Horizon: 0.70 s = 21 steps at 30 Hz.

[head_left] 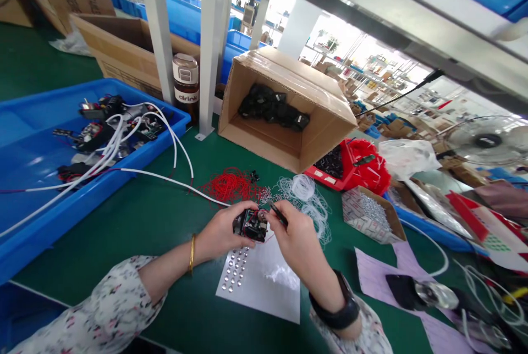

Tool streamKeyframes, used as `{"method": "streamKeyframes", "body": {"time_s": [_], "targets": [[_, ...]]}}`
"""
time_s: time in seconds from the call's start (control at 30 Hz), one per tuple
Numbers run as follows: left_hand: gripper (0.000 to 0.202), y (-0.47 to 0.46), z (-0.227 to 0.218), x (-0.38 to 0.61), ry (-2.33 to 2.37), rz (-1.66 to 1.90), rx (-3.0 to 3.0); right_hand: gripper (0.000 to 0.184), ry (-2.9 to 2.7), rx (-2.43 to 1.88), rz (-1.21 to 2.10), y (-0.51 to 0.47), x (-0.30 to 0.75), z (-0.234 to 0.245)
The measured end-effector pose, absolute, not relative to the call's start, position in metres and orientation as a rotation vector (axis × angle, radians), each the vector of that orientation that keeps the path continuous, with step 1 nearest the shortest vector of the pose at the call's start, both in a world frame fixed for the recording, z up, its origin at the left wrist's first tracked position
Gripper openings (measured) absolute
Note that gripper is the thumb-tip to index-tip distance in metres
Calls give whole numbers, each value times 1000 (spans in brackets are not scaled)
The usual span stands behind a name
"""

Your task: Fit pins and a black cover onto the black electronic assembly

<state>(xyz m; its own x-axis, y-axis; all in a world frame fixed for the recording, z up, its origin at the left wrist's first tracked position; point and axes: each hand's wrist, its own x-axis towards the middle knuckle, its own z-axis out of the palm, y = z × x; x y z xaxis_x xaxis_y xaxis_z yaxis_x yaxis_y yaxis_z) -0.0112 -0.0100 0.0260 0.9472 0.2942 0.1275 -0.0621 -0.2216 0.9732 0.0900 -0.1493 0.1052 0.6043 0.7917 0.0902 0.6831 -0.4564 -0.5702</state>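
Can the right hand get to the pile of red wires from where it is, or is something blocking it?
Probably yes: the red wires lie on open mat just beyond the right hand, nothing between. But that hand holds a thin tool.

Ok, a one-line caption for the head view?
Left hand holds a small circuit module while right hand applies tweezers above a sheet of round pads.

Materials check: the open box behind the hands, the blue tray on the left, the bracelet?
Open box: brown corrugated cardboard, matte; raw folded flaps show. Blue tray: looks like moulded plastic, smooth and semi-glossy, with light reflections on its floor. Bracelet on the left wrist: likely metal, gold-coloured and shiny; too small to tell more.
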Motion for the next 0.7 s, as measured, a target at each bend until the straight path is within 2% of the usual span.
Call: {"method": "streamKeyframes", "body": {"time_s": [0.17, 0.37, 0.5, 0.7], "targets": [[68, -10, 26, -11, 139, 317, 1763, 7, -1168, -2216, 224, -145, 107, 90], [66, -10, 27, -13, 131, 312, 1781, 20, -1163, -1878, 850, -142, 143, 86], [61, -11, 27, -14, 119, 285, 1752, 20, -1153, -1796, 1047, -135, 156, 92], [91, -13, 21, -14, 166, 236, 1608, 9, -1372, -1911, 1000, -117, 160, 98]]}}
